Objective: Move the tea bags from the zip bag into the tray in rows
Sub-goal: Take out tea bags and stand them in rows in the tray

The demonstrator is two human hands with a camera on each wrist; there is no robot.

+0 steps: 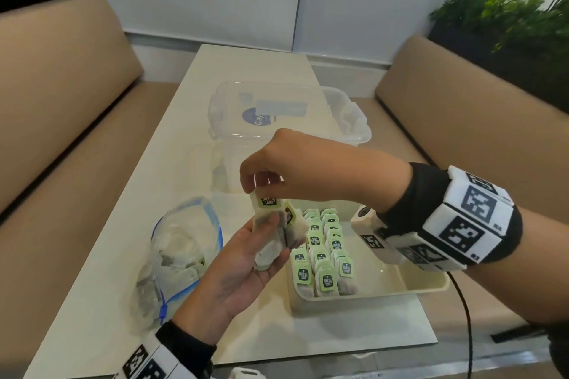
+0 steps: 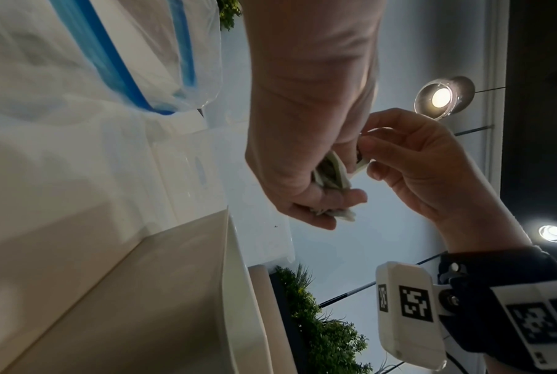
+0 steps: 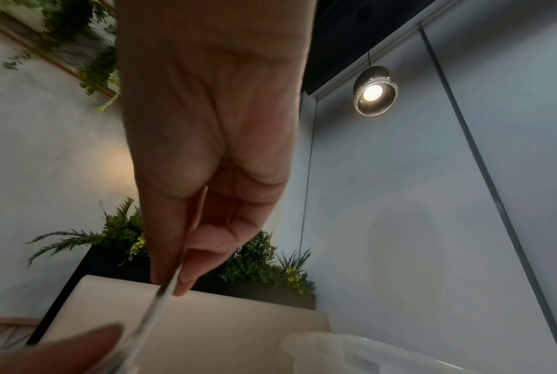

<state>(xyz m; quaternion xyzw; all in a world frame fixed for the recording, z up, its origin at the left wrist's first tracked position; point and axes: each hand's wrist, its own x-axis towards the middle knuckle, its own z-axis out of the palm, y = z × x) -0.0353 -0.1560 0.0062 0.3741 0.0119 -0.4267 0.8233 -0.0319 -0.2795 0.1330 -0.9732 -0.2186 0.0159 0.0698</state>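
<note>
My left hand [image 1: 246,258] is palm up just left of the tray and grips a small bunch of tea bags [image 1: 269,243]. My right hand [image 1: 261,181] comes from the right above them and pinches the top edge of one tea bag with a green tag [image 1: 267,201], seen edge-on in the right wrist view [image 3: 165,288]. The left wrist view shows the bunch [image 2: 330,174] between both hands. The cream tray [image 1: 400,283] holds several green-tagged tea bags [image 1: 326,252] standing in rows in its left part. The clear zip bag [image 1: 181,249] with a blue seal lies open at the left with tea bags inside.
A clear plastic box [image 1: 286,120] with a blue round label stands behind the hands in the middle of the white table [image 1: 123,224]. Tan benches [image 1: 61,95] run along both sides. Planters with greenery [image 1: 505,18] sit behind the benches. A black cable [image 1: 465,317] hangs from my right wrist.
</note>
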